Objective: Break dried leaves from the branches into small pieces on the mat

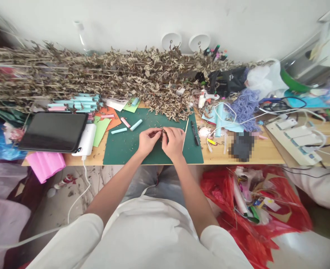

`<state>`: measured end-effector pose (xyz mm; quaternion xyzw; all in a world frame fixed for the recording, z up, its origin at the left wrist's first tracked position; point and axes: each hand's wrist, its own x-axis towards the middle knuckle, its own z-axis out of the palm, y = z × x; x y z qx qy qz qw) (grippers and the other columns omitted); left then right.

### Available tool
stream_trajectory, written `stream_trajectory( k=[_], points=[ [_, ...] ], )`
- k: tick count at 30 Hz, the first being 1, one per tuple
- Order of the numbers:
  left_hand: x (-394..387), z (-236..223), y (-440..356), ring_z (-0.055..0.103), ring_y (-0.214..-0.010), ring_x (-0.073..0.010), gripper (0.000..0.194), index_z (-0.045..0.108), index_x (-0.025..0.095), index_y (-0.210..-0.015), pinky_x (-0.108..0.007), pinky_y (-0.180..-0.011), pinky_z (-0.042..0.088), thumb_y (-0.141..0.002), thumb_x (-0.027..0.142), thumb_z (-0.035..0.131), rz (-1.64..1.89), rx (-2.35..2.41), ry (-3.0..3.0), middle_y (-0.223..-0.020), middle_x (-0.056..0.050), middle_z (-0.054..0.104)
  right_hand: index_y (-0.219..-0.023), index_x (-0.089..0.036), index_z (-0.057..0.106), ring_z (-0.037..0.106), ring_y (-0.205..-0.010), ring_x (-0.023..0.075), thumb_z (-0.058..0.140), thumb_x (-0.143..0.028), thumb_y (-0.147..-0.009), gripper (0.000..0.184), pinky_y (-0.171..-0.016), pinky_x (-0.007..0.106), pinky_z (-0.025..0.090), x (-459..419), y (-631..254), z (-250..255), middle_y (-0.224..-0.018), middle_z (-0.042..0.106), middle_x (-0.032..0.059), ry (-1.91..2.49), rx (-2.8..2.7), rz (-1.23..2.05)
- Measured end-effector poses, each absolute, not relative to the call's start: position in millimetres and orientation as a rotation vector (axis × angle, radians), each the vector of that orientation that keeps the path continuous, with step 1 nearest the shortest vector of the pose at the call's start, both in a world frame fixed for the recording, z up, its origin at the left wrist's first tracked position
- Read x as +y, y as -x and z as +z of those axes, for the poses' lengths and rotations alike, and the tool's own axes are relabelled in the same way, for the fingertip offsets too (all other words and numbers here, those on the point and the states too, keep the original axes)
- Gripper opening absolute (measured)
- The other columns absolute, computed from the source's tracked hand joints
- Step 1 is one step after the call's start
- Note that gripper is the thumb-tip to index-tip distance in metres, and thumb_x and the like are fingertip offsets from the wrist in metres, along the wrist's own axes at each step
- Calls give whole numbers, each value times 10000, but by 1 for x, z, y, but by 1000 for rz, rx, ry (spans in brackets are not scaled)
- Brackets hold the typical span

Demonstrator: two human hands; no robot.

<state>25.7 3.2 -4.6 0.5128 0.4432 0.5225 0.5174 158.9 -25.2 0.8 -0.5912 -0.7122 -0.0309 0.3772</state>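
Over the green cutting mat (122, 149), my left hand (147, 142) and my right hand (173, 142) meet with their fingertips pinched together. Between them is a small dark bit of dried leaves (162, 134), mostly covered by the fingers. Just beyond my hands, a heap of loose dried leaves (169, 106) spills onto the mat's far edge. Left of my left hand lie a pink paper roll (125, 122), a blue paper roll (136, 125) and a thinner blue roll (119, 131). A thin wooden stick (185, 132) and a black pen (194, 133) lie right of my right hand.
Long dried plant stalks (97, 74) line the wall. On the left are a black tablet (54, 131), a white power bank (86, 141) and stacked paper rolls (82, 101). A glue gun (206, 98), purple yarn (246, 106) and power strip (292, 140) sit right. A red bag (218, 186) lies below.
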Motion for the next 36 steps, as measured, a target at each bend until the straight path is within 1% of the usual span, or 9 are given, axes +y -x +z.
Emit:
stream_trajectory(
  k=[3, 7, 11, 16, 22, 29, 33, 36],
  points=[
    [3, -3, -26, 695, -819, -178, 242, 731, 155, -905, -343, -822, 583, -741, 332, 753, 1269, 1035, -1206, -909, -66, 747, -1089, -222, 653, 599, -992, 208, 507, -251, -958, 198, -955, 393, 362, -24, -159, 1, -1042, 705, 63, 1466, -1842, -70],
    [2, -4, -25, 685, -806, -166, 226, 722, 154, -899, -330, -808, 585, -753, 326, 747, 1266, 1002, -1234, -902, -61, 727, -964, -219, 673, 593, -929, 195, 525, -244, -954, 151, -901, 374, 377, -21, -161, -1, -956, 707, 50, 1458, -1816, -53],
    [1, -6, -24, 689, -860, -169, 224, 728, 157, -925, -325, -842, 582, -756, 302, 749, 1270, 987, -1292, -984, -76, 712, -918, -213, 664, 589, -900, 193, 540, -220, -933, 124, -881, 371, 377, -22, -161, -3, -917, 703, 47, 1457, -1797, -70],
    [0, -6, -25, 698, -811, -172, 217, 734, 162, -918, -331, -827, 587, -763, 313, 740, 1236, 1028, -1296, -927, -72, 735, -845, -215, 636, 582, -853, 191, 556, -229, -919, 110, -867, 377, 364, -23, -160, -3, -852, 685, 32, 1467, -1762, -108],
    [1, -3, -24, 703, -783, -177, 245, 728, 162, -921, -338, -799, 594, -746, 332, 756, 1214, 999, -1245, -898, -68, 748, -824, -209, 599, 554, -837, 199, 532, -229, -919, 118, -829, 361, 376, -23, -160, -2, -813, 650, 38, 1485, -1787, -53],
    [2, -3, -23, 699, -811, -177, 213, 741, 161, -854, -334, -819, 589, -715, 316, 782, 1221, 990, -1294, -905, -69, 740, -828, -209, 581, 543, -828, 204, 510, -215, -916, 114, -798, 356, 372, -24, -161, -2, -800, 627, 42, 1500, -1799, -40],
    [1, -2, -24, 705, -836, -184, 228, 738, 159, -877, -343, -841, 589, -718, 317, 776, 1208, 982, -1299, -919, -74, 742, -827, -208, 586, 539, -839, 207, 505, -213, -914, 120, -800, 358, 370, -24, -163, -2, -807, 622, 47, 1511, -1806, -44],
    [0, -3, -25, 701, -816, -177, 227, 734, 160, -893, -336, -827, 588, -723, 308, 765, 1210, 1002, -1294, -917, -69, 743, -826, -212, 594, 539, -852, 211, 502, -223, -923, 134, -803, 360, 369, -24, -164, -1, -828, 632, 53, 1514, -1817, -49]
  ],
)
